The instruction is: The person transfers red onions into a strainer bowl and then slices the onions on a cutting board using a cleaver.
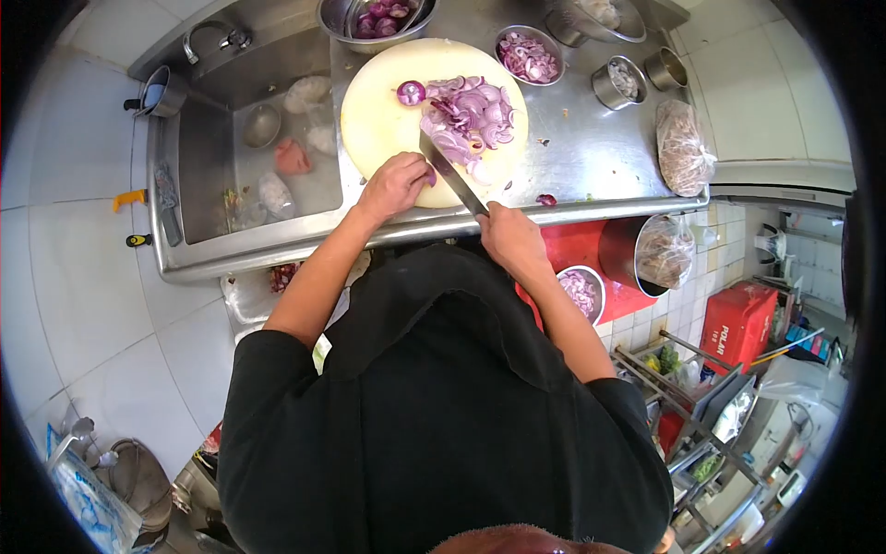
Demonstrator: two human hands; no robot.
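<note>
- L hand (397,187), ctr: curled over onion pc (429,176) on rd board (374,106)
- R hand (509,238): grips knife (450,174) — blade angled up-left
- Sliced onion (472,115) + whole onion (412,92), same board, upper ctr
- Sink (205,125) — upper left
- Red box (738,323), far right

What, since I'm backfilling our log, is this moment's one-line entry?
left hand: holding onion piece; right hand: holding knife; knife: over cutting board; sliced onion: heaped on board
</note>
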